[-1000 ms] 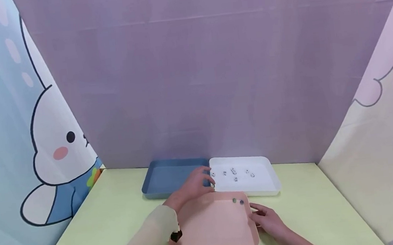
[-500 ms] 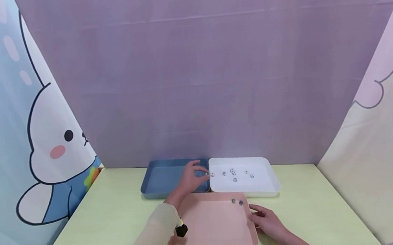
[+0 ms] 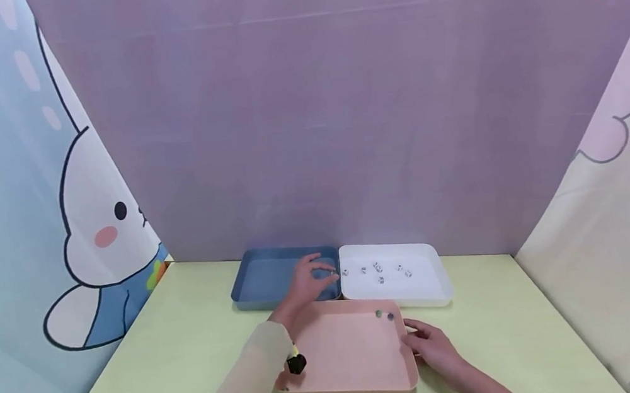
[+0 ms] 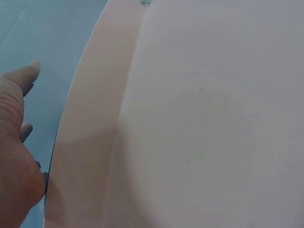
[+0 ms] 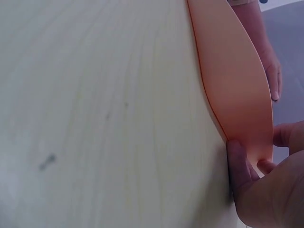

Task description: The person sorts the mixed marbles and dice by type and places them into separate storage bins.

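Over the right side of the blue tray (image 3: 263,280), my left hand (image 3: 303,286) pinches a small glassy marble (image 3: 333,273) between thumb and fingertips. In the left wrist view only a bit of the marble shows by a fingertip. My right hand (image 3: 437,350) grips the right rim of the pink tray (image 3: 347,351), thumb on the rim and fingers outside, as the right wrist view shows. Two marbles, a green one (image 3: 379,314) and a dark blue one (image 3: 391,316), lie in that tray's far right corner. Another small marble (image 3: 285,389) lies in its near left corner.
A white tray (image 3: 437,286) holding several black-and-white dice (image 3: 377,267) stands right of the blue tray. Both stand behind the pink tray on a pale yellow table (image 3: 493,331). A purple cloth (image 3: 308,127) hangs behind, with patterned cloths at both sides.
My left hand has shifted slightly left, from beside the white tray's edge to over the blue tray, and the marble at its fingertips has come into sight. My right hand keeps its grip.
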The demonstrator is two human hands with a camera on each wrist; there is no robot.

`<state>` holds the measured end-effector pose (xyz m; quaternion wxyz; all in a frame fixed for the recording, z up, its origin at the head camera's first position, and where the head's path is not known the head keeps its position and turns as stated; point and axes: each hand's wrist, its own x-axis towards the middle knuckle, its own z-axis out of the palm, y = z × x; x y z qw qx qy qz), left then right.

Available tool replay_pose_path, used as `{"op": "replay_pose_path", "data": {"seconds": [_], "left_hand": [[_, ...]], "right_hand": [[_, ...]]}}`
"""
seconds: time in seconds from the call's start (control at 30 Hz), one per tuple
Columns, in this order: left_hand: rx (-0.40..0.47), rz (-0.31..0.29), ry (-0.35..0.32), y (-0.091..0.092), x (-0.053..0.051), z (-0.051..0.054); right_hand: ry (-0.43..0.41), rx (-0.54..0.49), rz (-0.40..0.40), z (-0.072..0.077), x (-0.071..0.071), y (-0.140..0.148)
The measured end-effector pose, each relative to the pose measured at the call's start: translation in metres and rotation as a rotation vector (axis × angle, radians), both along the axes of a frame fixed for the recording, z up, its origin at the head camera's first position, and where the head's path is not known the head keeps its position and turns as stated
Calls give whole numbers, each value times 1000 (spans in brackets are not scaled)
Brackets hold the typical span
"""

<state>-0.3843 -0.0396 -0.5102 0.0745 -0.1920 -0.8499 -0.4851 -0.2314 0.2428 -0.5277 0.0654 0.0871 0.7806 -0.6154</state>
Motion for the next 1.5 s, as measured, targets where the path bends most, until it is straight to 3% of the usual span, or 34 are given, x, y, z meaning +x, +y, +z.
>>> {"op": "replay_pose_path", "data": {"seconds": [0.43, 0.67, 1.0, 1.33, 1.5], "left_hand": [[15, -19, -43, 0, -1, -3], [31, -28, -14, 3, -2, -13], [14, 1, -49, 3, -1, -17], [-23, -11, 19, 6, 0, -8], [-141, -66, 73, 8, 4, 6]], "right_hand": [[7, 33, -22, -2, 2, -4], [4, 28, -23, -4, 5, -5], [6, 15, -33, -4, 7, -8], [11, 24, -38, -3, 3, -5], [18, 20, -37, 1, 0, -3]]}}
